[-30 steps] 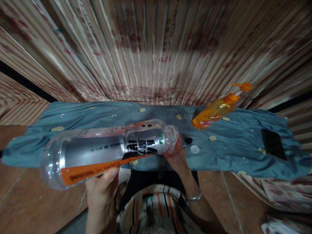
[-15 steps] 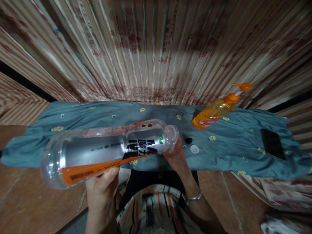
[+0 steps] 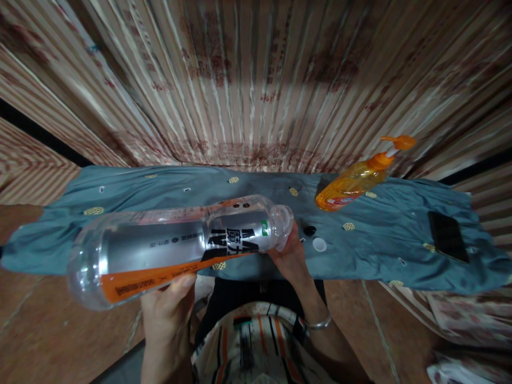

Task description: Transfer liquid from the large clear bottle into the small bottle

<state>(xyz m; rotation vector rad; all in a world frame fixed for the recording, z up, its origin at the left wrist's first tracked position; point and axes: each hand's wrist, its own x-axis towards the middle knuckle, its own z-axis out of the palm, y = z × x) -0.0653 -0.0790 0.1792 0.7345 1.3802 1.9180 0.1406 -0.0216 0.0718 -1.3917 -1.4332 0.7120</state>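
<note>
A large clear plastic bottle [image 3: 156,242] with a silver and orange label is held sideways over the cloth, its base to the left and its neck to the right. My left hand [image 3: 172,304] grips the body from below, thumb on the orange part of the label. At the neck end, my right hand [image 3: 290,253] is closed around the bottle; most of its fingers are hidden behind it. Just right of that hand, a small black round object [image 3: 309,230] and a white round cap-like disc [image 3: 319,245] lie on the cloth.
An orange pump bottle [image 3: 348,184] of yellow liquid stands on the blue-green cloth [image 3: 380,240] at the back right. A black phone [image 3: 448,237] lies near the right end. Behind the table hangs a striped curtain [image 3: 256,85].
</note>
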